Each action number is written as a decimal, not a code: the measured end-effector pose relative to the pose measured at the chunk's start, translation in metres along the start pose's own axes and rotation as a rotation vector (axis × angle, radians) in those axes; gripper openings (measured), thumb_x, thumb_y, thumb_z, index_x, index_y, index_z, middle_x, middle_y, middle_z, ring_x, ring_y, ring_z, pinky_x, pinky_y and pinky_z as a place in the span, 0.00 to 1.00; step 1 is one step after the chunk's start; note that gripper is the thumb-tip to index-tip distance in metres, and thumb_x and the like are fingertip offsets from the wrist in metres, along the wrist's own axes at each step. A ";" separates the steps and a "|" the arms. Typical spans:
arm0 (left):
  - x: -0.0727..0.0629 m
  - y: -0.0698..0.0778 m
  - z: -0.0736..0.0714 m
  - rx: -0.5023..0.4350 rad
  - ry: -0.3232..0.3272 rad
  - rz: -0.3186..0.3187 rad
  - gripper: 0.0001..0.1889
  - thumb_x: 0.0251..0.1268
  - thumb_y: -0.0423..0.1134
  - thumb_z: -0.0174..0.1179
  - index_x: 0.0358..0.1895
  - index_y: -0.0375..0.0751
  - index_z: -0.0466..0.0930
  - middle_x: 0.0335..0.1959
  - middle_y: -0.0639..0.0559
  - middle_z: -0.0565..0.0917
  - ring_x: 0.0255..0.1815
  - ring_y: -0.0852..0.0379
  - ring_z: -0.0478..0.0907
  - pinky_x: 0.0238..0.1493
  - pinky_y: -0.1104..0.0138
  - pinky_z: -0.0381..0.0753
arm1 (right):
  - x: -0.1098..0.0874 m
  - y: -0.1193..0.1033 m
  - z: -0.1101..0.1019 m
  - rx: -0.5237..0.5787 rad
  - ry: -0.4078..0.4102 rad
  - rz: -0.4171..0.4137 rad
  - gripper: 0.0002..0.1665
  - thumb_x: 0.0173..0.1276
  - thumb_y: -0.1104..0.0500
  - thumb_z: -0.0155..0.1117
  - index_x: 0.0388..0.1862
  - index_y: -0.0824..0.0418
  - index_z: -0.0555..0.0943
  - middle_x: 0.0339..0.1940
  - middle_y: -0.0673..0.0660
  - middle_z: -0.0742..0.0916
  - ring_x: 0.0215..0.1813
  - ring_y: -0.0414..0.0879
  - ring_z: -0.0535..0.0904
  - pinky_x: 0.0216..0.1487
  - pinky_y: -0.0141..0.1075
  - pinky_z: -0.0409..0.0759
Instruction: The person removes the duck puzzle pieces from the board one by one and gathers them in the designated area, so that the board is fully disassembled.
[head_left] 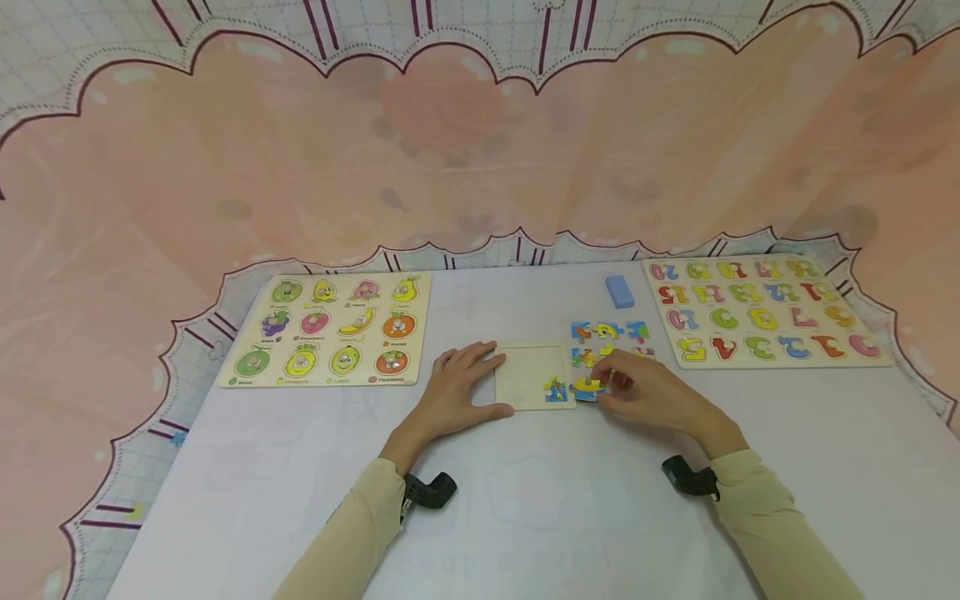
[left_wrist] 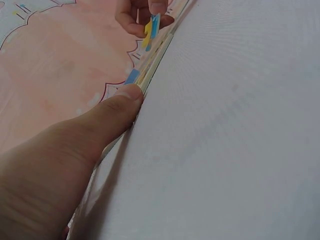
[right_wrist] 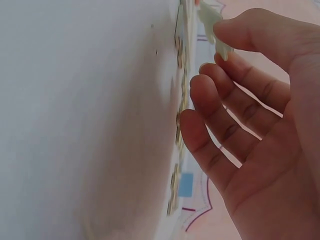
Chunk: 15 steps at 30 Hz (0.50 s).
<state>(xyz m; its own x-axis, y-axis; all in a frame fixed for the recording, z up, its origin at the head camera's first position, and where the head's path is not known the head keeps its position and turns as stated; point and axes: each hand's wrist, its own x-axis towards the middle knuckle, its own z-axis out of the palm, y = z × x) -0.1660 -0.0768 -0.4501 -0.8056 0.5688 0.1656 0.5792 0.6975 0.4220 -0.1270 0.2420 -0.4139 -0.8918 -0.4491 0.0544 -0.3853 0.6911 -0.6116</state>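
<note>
A small wooden puzzle tray (head_left: pixel 530 367) lies on the table, with one jigsaw piece (head_left: pixel 555 390) in its lower right corner. My left hand (head_left: pixel 459 392) rests at the tray's left side, fingers and thumb extended. Its fingertips touch the upper left and its thumb the lower left corner; the thumb (left_wrist: pixel 117 112) presses the edge in the left wrist view. Just right of the tray, my right hand (head_left: pixel 648 392) pinches a yellow and blue puzzle piece (head_left: pixel 587 388) between thumb and index finger. That puzzle piece (left_wrist: pixel 152 31) is raised on edge in the left wrist view.
Several loose puzzle pieces (head_left: pixel 607 331) lie in rows beyond the right hand, partly covered by it. A blue block (head_left: pixel 620 292) sits behind them. A fruit board (head_left: pixel 322 333) is at the left, a number board (head_left: pixel 772 312) at the right.
</note>
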 end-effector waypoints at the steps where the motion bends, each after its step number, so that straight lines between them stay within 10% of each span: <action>1: 0.000 0.000 0.000 0.001 0.004 0.003 0.42 0.49 0.65 0.64 0.68 0.52 0.67 0.72 0.53 0.63 0.74 0.51 0.56 0.71 0.47 0.50 | -0.001 0.001 -0.001 0.002 -0.002 0.005 0.16 0.59 0.58 0.69 0.46 0.51 0.76 0.37 0.44 0.80 0.39 0.42 0.74 0.39 0.30 0.75; 15: -0.001 0.001 0.001 0.009 0.011 0.007 0.42 0.49 0.65 0.64 0.68 0.51 0.67 0.72 0.52 0.63 0.74 0.51 0.57 0.71 0.47 0.51 | -0.011 0.011 -0.011 -0.007 0.002 0.027 0.15 0.59 0.63 0.66 0.46 0.53 0.78 0.37 0.45 0.81 0.39 0.40 0.73 0.40 0.30 0.75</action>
<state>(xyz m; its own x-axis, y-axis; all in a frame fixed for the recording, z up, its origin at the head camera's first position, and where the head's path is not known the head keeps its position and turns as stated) -0.1649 -0.0764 -0.4503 -0.8030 0.5687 0.1786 0.5858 0.6975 0.4128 -0.1236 0.2606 -0.4130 -0.9025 -0.4289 0.0397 -0.3625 0.7067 -0.6076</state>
